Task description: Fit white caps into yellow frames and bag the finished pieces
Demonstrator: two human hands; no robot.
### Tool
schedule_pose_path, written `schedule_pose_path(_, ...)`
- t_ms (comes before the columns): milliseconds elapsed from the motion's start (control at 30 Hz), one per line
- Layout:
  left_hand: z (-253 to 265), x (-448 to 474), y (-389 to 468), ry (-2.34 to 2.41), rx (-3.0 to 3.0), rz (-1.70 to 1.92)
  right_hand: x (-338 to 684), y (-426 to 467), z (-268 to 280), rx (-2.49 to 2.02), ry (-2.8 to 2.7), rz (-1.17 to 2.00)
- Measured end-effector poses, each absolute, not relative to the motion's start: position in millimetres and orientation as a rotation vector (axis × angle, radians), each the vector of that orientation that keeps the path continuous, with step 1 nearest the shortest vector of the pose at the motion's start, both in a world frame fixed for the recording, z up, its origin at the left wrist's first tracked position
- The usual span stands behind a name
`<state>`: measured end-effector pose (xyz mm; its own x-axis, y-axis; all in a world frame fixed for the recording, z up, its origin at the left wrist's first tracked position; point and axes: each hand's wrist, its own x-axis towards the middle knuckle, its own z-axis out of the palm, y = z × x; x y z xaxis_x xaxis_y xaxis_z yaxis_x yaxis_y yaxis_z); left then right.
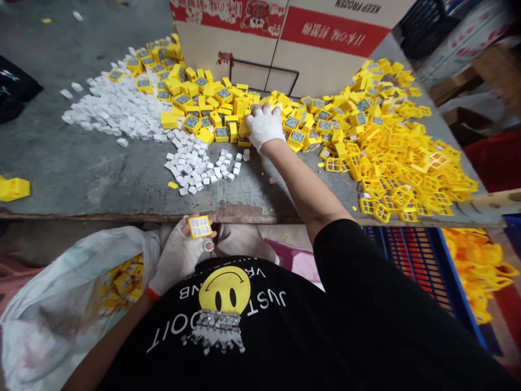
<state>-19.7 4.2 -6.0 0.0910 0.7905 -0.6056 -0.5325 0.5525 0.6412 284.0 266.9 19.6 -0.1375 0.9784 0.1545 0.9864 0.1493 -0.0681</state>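
Observation:
My left hand [183,247], in a white fingerless glove, is closed around a small yellow square piece [200,227] with white panes in its face. It holds this piece near the table's front edge, with the pane side up. My right hand [266,126], also gloved, reaches over the table into a heap of yellow plastic blocks [223,95] with grey faces. Its fingers curl down on a yellow block [244,128]; the fingertips are partly hidden. Small white plastic pieces [195,165] lie to the left of my right hand.
A large carton [329,68] stands behind the blocks. Yellow window-like frames [407,168] are heaped on the right, and more white pieces [122,103] on the left. Below the table edge are a plastic bag [81,260] with yellow blocks inside and a blue crate [423,260].

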Motion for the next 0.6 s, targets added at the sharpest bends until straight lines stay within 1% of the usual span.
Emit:
schedule_pose_path(100,-13,-22,1,1.033,0.327,1.019,278,255,27,-2.077,-2.172,-0.057)
schedule_pose_path(167,-16,-23,-1,0.971,0.346,1.014,280,235,36,-2.13,-2.113,0.029)
schedule_pose_path(267,-18,-22,-2,0.911,0.354,1.012,286,183,41,-2.004,-2.093,0.198)
schedule_pose_path(367,-18,-19,-2,0.892,0.353,1.004,288,119,25,-1.809,-2.175,0.364)
schedule_pose_path(533,-19,-9,-1,0.877,0.371,0.939,278,50,-21,-1.89,-2.124,0.401)
schedule_pose_path(600,-19,-5,-1,0.883,0.383,0.919,280,39,-29,-1.816,-2.09,0.46)
